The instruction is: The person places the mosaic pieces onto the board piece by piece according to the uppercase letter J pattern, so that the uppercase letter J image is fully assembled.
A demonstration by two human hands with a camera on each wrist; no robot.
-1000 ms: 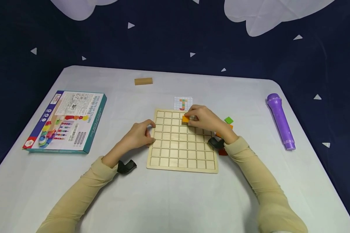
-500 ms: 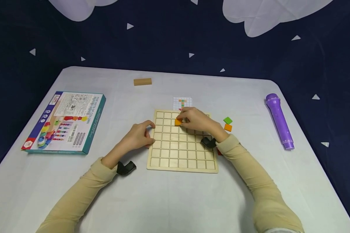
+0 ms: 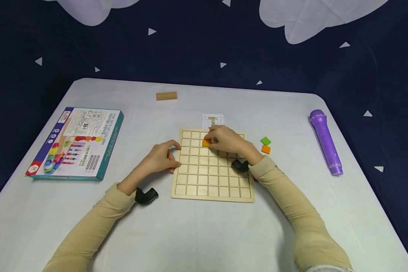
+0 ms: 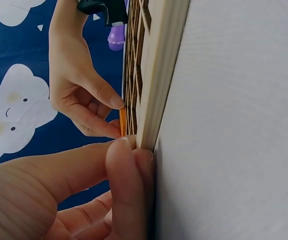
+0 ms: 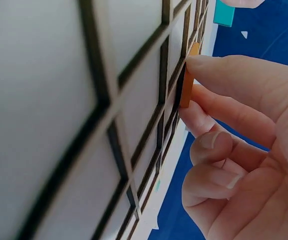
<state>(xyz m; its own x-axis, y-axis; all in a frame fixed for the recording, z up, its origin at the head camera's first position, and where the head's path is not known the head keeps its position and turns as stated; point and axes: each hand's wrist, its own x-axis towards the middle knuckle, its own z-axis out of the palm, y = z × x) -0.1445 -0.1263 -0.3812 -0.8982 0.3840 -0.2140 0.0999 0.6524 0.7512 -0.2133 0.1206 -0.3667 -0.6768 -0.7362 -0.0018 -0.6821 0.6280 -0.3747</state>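
Note:
A pale wooden grid board [image 3: 204, 170] lies flat on the white table in the head view. Between the thumb and index finger of my right hand [image 3: 226, 139] is an orange square tile [image 3: 206, 143], held low over a cell in the board's far rows. The right wrist view shows this orange tile [image 5: 187, 87] edge-on, right at the grid's ridges. My left hand [image 3: 159, 158] holds the board's left edge, thumb nearer me and index farther away. In the left wrist view, its fingertips [image 4: 126, 155] meet at the board's edge [image 4: 158, 95].
A small pattern card [image 3: 212, 119] lies beyond the board. To the right are a green tile [image 3: 265, 141], an orange tile [image 3: 266, 149] and a purple flashlight [image 3: 326, 141]. A toy box [image 3: 76, 143] stands left; a brown block [image 3: 166, 96] lies at the back.
My right hand has moved left across the far rows with the orange tile, only slightly in the last half second. The left hand has stayed at the board's edge.

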